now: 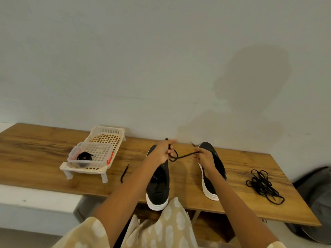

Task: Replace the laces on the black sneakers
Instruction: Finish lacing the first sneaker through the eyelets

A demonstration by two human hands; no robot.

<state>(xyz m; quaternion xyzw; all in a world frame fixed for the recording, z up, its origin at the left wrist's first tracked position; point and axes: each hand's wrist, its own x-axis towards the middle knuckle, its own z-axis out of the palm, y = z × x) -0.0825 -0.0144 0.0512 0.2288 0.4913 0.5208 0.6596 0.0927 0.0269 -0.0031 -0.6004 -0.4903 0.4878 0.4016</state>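
Note:
Two black sneakers with white soles stand on the wooden table: the left sneaker [158,183] and the right sneaker [211,176], toes pointing toward the wall. My left hand [162,152] and my right hand [205,158] are raised above them and hold a black lace [184,155] stretched between them. The lace loops below my left hand, and each hand pinches it near an end. A tangled pile of black laces [263,185] lies to the right of the sneakers. A short black lace piece [124,173] lies left of the left sneaker.
A cream plastic basket rack [107,133] stands at the left of the wooden table [35,151], with a clear box [100,151] holding a coiled black lace [84,157] in it. A grey bag [315,199] sits beyond the table's right end. The wall runs close behind.

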